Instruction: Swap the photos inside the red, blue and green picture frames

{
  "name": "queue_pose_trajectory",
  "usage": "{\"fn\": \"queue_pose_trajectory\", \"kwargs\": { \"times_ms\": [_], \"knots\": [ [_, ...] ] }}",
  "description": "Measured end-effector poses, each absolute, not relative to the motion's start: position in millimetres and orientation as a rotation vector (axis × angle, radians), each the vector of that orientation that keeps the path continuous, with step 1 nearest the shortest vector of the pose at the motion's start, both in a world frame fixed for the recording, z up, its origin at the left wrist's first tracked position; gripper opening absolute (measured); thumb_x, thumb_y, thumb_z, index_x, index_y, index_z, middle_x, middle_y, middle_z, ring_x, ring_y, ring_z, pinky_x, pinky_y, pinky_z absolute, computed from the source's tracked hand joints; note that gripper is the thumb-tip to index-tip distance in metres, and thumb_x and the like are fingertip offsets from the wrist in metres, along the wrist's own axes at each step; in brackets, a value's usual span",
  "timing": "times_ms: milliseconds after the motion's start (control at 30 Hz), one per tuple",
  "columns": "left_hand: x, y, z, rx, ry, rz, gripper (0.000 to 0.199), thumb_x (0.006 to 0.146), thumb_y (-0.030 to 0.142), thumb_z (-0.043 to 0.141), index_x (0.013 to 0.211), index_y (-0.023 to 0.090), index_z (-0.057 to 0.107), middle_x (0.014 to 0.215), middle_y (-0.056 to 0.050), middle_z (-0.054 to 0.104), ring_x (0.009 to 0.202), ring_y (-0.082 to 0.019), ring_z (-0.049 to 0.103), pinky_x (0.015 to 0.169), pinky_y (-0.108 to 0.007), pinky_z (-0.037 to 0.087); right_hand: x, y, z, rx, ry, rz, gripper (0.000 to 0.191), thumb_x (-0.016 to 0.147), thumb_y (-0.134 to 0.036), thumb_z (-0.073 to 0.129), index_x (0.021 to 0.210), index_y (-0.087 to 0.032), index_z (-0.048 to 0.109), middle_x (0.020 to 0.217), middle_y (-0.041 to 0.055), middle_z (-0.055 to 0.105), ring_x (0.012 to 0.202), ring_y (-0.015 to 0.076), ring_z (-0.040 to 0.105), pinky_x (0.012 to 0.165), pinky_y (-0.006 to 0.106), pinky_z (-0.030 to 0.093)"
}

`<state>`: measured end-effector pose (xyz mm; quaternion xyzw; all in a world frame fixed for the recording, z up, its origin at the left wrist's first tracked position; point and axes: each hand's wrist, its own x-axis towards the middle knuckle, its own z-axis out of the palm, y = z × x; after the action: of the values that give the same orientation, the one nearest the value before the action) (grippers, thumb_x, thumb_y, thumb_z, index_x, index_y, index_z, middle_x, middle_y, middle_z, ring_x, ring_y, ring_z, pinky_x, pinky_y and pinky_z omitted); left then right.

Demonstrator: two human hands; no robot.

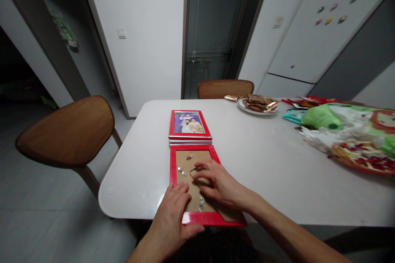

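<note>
Frame (195,191) at table edge (277,224), left hand (173,209) gripping, right hand (220,185) atop

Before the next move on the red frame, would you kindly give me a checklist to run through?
1. Back facing up: ok, the frame shows its brown backing.
2. Frame steadied: ok, the left hand rests on its near left corner.
3. Frame well in from the table edge: not ok, its near side is right at it.
4. Metal fittings fastened: cannot tell, too small.
5. Right hand grip: cannot tell, though its fingertips are by a thin dark piece.
</note>
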<state>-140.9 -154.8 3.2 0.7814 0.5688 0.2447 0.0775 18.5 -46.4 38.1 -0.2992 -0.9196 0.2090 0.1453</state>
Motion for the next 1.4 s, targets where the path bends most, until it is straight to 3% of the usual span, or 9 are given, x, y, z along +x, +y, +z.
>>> {"fn": "queue_pose_trajectory", "kwargs": {
  "times_ms": [167,333,533,667,867,933,1067,1267,1400],
  "knots": [
    [-141.2,-154.6,3.7,2.315,1.689,0.751,0.050,0.060,0.043,0.064,0.098,0.013,0.052,0.116,-0.020,0.051,0.109,-0.031,0.045,0.091,-0.054,0.033,31.2,-70.1,37.5,-0.769,-2.683,0.712,0.019,0.065,-0.020,0.061,0.081,-0.028,0.066,0.116,0.0034,0.047,0.110,0.0203,0.037,0.093,0.040,0.026],
    [-139.9,-154.7,6.6,2.299,1.699,0.735,0.050,0.058,0.038,0.067,0.098,0.013,0.052,0.115,-0.019,0.051,0.109,-0.031,0.045,0.092,-0.053,0.033,18.5,-71.7,30.6,-0.845,-2.607,0.614,0.009,0.070,-0.023,0.056,0.071,-0.023,0.066,0.105,0.0049,0.053,0.103,0.0199,0.042,0.086,0.037,0.033],
    [-140.6,-156.4,3.0,2.286,1.683,0.825,0.054,0.058,0.039,0.068,0.101,0.012,0.050,0.116,-0.019,0.051,0.109,-0.031,0.045,0.091,-0.053,0.034,17.5,-66.6,29.9,-1.131,-2.468,0.475,0.034,0.068,-0.031,0.057,0.100,-0.020,0.057,0.103,0.0086,0.051,0.092,0.0197,0.046,0.081,0.034,0.036],
    [-142.9,-157.9,1.5,2.219,1.647,0.896,0.059,0.060,0.039,0.066,0.109,0.013,0.045,0.121,-0.019,0.046,0.113,-0.030,0.041,0.093,-0.053,0.032,14.1,-63.2,28.4,-1.196,-2.465,0.487,0.032,0.068,-0.026,0.054,0.099,-0.019,0.056,0.092,0.0072,0.053,0.087,0.0183,0.047,0.077,0.030,0.037],
    [-139.5,-149.2,17.0,1.764,1.657,1.183,0.053,0.069,0.021,0.055,0.118,0.018,0.035,0.133,-0.014,0.031,0.121,-0.025,0.031,0.098,-0.046,0.029,9.2,-59.5,45.1,-1.185,-2.358,0.457,0.035,0.064,-0.020,0.055,0.098,-0.018,0.057,0.091,0.0068,0.053,0.088,0.0185,0.047,0.078,0.030,0.037],
    [-138.0,-141.2,25.2,1.508,1.541,1.339,0.048,0.072,0.023,0.050,0.117,0.017,0.034,0.126,-0.013,0.041,0.114,-0.023,0.041,0.093,-0.042,0.036,4.8,-62.1,56.1,-1.153,-2.332,0.440,0.034,0.063,-0.020,0.056,0.097,-0.019,0.057,0.091,0.0063,0.053,0.089,0.0186,0.047,0.078,0.031,0.038],
    [-150.1,-132.0,42.8,1.009,1.320,1.477,0.050,0.071,0.030,0.050,0.115,0.019,0.032,0.098,-0.006,0.060,0.079,-0.019,0.062,0.064,-0.030,0.051,-1.9,-65.4,71.5,-0.986,-2.311,0.539,0.034,0.066,-0.024,0.056,0.100,-0.021,0.055,0.095,0.0053,0.054,0.089,0.0174,0.048,0.076,0.031,0.039],
    [-217.6,-152.6,50.5,0.766,1.472,1.464,0.056,0.065,0.028,0.060,0.115,0.023,0.035,0.070,0.004,0.061,0.054,-0.011,0.059,0.051,-0.021,0.046,28.1,-41.5,53.0,-1.330,-2.246,0.395,0.034,0.074,-0.029,0.047,0.105,-0.018,0.052,0.097,0.0079,0.056,0.081,0.0165,0.053,0.073,0.030,0.039],
    [-248.6,-164.0,43.3,0.745,1.565,1.381,0.053,0.063,0.023,0.061,0.111,0.024,0.038,0.074,0.003,0.061,0.053,-0.011,0.059,0.048,-0.020,0.045,45.8,-31.9,28.1,-1.602,-2.291,0.350,0.040,0.071,-0.031,0.048,0.110,-0.018,0.049,0.094,0.0084,0.057,0.079,0.0184,0.055,0.068,0.029,0.038]
  ]
}}
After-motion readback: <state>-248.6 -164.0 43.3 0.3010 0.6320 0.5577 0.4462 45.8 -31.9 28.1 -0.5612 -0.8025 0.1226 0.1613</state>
